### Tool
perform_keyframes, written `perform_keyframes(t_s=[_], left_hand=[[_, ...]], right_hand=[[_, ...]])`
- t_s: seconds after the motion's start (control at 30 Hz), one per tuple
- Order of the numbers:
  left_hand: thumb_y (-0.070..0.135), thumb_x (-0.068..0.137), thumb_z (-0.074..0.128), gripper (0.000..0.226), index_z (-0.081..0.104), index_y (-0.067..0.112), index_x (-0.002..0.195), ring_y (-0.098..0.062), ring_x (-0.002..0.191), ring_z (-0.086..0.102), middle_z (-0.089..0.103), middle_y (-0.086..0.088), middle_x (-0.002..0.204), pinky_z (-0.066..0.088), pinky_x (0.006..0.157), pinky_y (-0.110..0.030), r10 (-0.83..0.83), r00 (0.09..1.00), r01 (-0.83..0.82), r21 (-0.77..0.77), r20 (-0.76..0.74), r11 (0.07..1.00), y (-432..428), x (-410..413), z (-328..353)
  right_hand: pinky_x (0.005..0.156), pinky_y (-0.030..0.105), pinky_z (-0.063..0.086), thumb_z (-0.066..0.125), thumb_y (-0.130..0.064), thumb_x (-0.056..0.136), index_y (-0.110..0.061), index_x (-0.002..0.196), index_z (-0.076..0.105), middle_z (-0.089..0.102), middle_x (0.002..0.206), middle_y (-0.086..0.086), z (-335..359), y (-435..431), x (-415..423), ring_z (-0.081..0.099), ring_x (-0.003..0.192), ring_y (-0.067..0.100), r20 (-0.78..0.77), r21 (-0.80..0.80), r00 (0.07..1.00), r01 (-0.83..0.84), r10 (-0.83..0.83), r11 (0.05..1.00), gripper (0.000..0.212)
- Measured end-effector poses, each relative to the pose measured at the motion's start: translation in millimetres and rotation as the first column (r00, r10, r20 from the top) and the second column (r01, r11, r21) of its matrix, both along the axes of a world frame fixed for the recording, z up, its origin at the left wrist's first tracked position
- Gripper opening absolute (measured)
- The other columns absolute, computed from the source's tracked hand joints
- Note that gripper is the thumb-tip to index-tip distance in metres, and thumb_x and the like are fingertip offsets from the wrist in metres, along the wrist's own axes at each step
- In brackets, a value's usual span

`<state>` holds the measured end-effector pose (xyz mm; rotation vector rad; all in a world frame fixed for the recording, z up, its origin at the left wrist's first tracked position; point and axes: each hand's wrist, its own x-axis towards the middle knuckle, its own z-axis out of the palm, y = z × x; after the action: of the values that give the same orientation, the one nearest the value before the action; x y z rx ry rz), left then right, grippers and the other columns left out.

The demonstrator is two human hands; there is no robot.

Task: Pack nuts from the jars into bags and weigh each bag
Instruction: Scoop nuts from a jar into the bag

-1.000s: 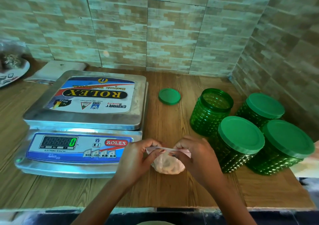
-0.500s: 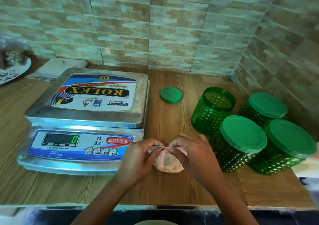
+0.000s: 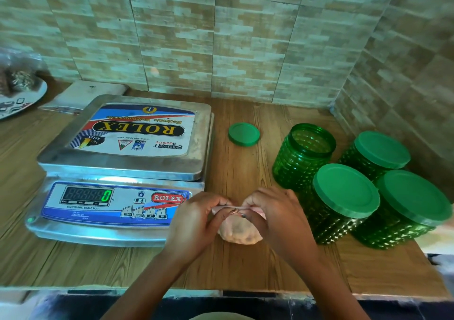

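Note:
A small clear bag of nuts (image 3: 237, 232) rests on the wooden counter between my hands. My left hand (image 3: 196, 224) and my right hand (image 3: 275, 219) pinch the bag's top edge from either side, thumbs close together over its mouth. The electronic scale (image 3: 122, 162) stands to the left, its steel pan bare and its display reading 0. An open green jar (image 3: 303, 155) stands at the right with its lid (image 3: 243, 134) lying flat on the counter behind the bag. Three lidded green jars (image 3: 346, 196) cluster at the far right.
Tiled walls close in the back and right side. A plate (image 3: 17, 98) with bagged items and a flat white packet (image 3: 83, 94) lie at the back left. The counter's front edge (image 3: 221, 291) runs just below my forearms.
My hands have drawn closer together along the bag's top edge. The bag stays on the counter, and the scale and jars have not moved.

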<state>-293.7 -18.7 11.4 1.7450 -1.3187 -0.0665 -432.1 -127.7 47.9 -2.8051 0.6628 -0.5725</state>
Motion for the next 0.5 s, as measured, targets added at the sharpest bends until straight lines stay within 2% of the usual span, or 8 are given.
perform_keyframes(t_s=[0.1, 0.2, 0.27, 0.33, 0.4, 0.5], left_hand=[[0.034, 0.082, 0.054, 0.019, 0.069, 0.022, 0.083, 0.020, 0.068, 0.049, 0.067, 0.015, 0.080, 0.031, 0.060, 0.003, 0.034, 0.998, -0.034, -0.001, 0.043, 0.999, 3, 2, 4], [0.032, 0.082, 0.057, 0.013, 0.067, 0.023, 0.081, 0.018, 0.066, 0.051, 0.068, 0.015, 0.079, 0.033, 0.058, 0.001, 0.048, 0.997, -0.048, -0.008, 0.057, 0.999, 7, 4, 4], [0.035, 0.081, 0.056, 0.018, 0.068, 0.022, 0.081, 0.014, 0.066, 0.055, 0.070, 0.014, 0.080, 0.039, 0.056, -0.003, 0.073, 0.997, -0.072, -0.030, 0.039, 0.997, 9, 5, 2], [0.039, 0.082, 0.055, 0.022, 0.070, 0.023, 0.084, 0.004, 0.066, 0.061, 0.071, 0.011, 0.084, 0.049, 0.056, -0.018, 0.101, 0.995, -0.100, -0.040, 0.022, 0.994, 9, 6, -2], [0.042, 0.083, 0.054, 0.021, 0.069, 0.027, 0.087, -0.004, 0.064, 0.064, 0.071, 0.010, 0.082, 0.051, 0.055, -0.029, 0.124, 0.992, -0.123, -0.033, 0.011, 0.992, 11, 8, -5], [0.043, 0.083, 0.052, 0.020, 0.064, 0.030, 0.092, -0.004, 0.057, 0.062, 0.070, 0.010, 0.071, 0.048, 0.051, -0.029, 0.148, 0.988, -0.147, -0.018, 0.039, 0.989, 14, 10, -6]], right_hand=[[0.065, 0.028, 0.035, 0.038, -0.043, 0.083, -0.030, 0.077, 0.062, 0.060, 0.074, -0.016, -2, -3, -4, 0.054, 0.072, 0.009, 0.016, -0.044, 0.999, 0.030, -0.029, 0.999, 0.028], [0.064, 0.027, 0.035, 0.041, -0.043, 0.083, -0.030, 0.075, 0.061, 0.058, 0.072, -0.017, -4, -7, -10, 0.052, 0.069, 0.007, 0.040, -0.079, 0.998, 0.044, -0.041, 0.996, 0.025], [0.065, 0.027, 0.033, 0.042, -0.042, 0.083, -0.030, 0.075, 0.060, 0.057, 0.072, -0.017, -6, -8, -14, 0.050, 0.069, 0.006, 0.058, -0.087, 0.997, 0.045, -0.040, 0.995, 0.024], [0.064, 0.026, 0.033, 0.043, -0.041, 0.084, -0.028, 0.075, 0.061, 0.058, 0.072, -0.016, -7, -9, -19, 0.050, 0.069, 0.006, 0.074, -0.092, 0.997, 0.044, -0.037, 0.995, 0.023], [0.063, 0.025, 0.034, 0.043, -0.040, 0.084, -0.027, 0.076, 0.061, 0.058, 0.072, -0.015, -8, -10, -23, 0.050, 0.069, 0.006, 0.083, -0.098, 0.996, 0.053, -0.045, 0.994, 0.023], [0.062, 0.019, 0.029, 0.043, -0.041, 0.084, -0.028, 0.076, 0.061, 0.055, 0.073, -0.017, -9, -12, -29, 0.043, 0.071, 0.002, 0.084, -0.076, 0.994, 0.075, -0.069, 0.994, 0.023]])
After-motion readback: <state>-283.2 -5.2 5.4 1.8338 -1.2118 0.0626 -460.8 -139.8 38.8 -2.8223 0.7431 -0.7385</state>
